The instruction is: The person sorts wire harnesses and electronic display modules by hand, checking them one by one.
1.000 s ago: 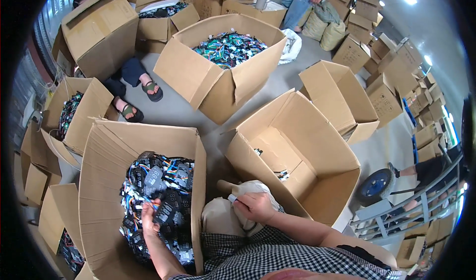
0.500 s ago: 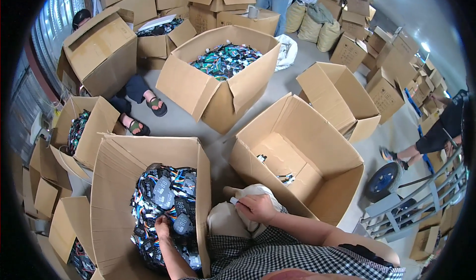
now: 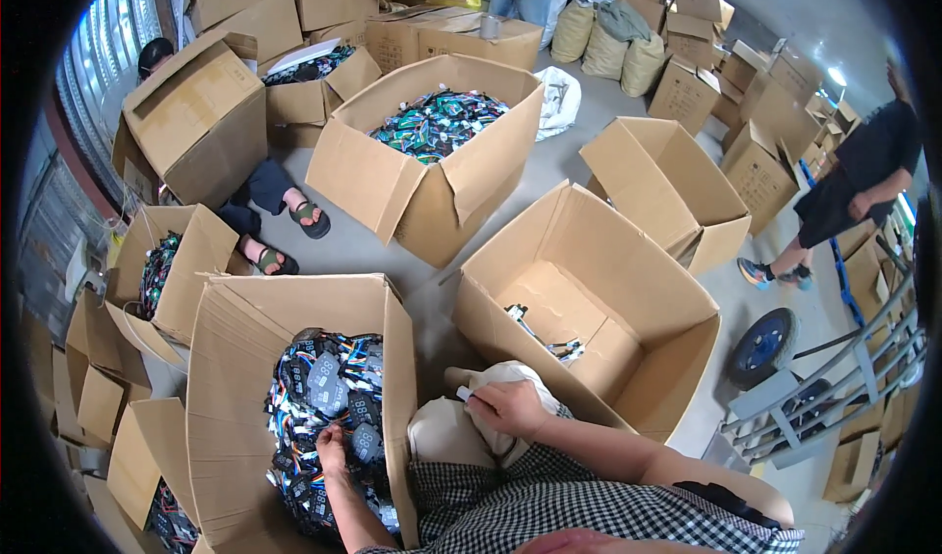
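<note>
My left hand (image 3: 332, 449) reaches into the tall cardboard box (image 3: 397, 397) on the left, among dark display boards (image 3: 325, 382) with coloured wires. Its fingers are pinched together against the pile; what they hold, if anything, is hidden. My right hand (image 3: 506, 409) rests above my lap, closed on a small white piece (image 3: 464, 393) that sticks out past the fingertips. To its right stands a large open box (image 3: 628, 348) with a few small wired pieces (image 3: 562, 349) on its bottom.
Farther ahead is a box (image 3: 422, 201) of green circuit boards (image 3: 442, 122). Another open box (image 3: 702, 196) stands right of it. A metal hand truck (image 3: 814, 397) with a wheel (image 3: 763, 348) lies at right. A co-worker's sandalled feet (image 3: 312, 218) show at left; another person (image 3: 854, 181) stands at right.
The view has shifted slightly. My left hand remains in the pile, and my right hand has barely moved. More small pieces show in the right box. The person at right has come further into view.
</note>
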A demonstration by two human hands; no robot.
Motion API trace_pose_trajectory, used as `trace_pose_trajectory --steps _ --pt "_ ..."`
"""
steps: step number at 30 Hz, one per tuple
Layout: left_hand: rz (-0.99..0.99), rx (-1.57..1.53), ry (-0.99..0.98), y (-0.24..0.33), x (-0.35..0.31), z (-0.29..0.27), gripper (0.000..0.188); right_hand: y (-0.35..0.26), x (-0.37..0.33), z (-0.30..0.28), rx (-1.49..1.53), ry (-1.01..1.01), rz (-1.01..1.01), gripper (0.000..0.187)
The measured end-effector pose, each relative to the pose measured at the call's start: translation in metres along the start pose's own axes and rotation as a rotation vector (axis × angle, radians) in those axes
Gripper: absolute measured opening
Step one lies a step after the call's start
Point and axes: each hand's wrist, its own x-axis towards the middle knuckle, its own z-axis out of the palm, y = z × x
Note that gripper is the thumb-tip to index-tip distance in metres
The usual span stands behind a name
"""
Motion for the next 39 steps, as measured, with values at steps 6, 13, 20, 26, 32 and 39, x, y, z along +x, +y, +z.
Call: trace_pose_trajectory --steps 6,13,20,26,32,39 --pt "-0.001 -0.047 -0.075 0.008 -0.009 0.003 0.015 -0.002 0.0 0.001 0.02 0.01 -0.017 0.02" --pt "-0.044 -0.056 -0.07 0.009 -0.016 0.003 0.016 -0.002 0.0 0.003 0.015 0.012 -0.025 0.022" --pt "-0.072 -0.028 0.066 0.016 -0.021 0.021 0.017 -0.001 0.0 0.003 0.011 0.022 -0.028 0.023" --pt "-0.09 -0.054 -0.023 0.014 -0.016 0.018 0.014 -0.001 0.003 0.002 0.02 0.026 -0.022 0.022" --pt "-0.067 -0.003 -0.018 0.011 -0.012 0.014 0.019 0.001 0.006 0.002 0.001 0.008 -0.035 0.015" --pt "-0.102 0.012 0.003 0.01 -0.022 0.023 0.016 0.0 -0.005 -0.001 0.004 0.003 -0.015 0.016"
